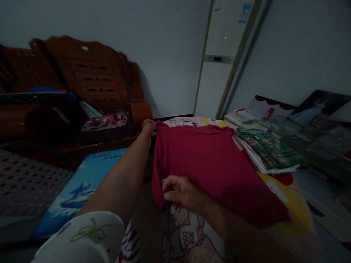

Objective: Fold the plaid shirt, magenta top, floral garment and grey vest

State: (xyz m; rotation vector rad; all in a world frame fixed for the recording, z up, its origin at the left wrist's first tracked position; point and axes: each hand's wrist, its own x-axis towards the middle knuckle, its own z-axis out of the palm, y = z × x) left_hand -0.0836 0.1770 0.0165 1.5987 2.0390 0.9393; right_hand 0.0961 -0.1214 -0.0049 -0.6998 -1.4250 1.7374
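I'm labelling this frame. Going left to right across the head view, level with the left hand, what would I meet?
Pink patterned cloth → left hand → dark red cloth → green plaid cloth.

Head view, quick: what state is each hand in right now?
Left hand: closed, holding the far left corner of the red cloth.
Right hand: fingers curled at the cloth's left edge; can't tell whether it grips.
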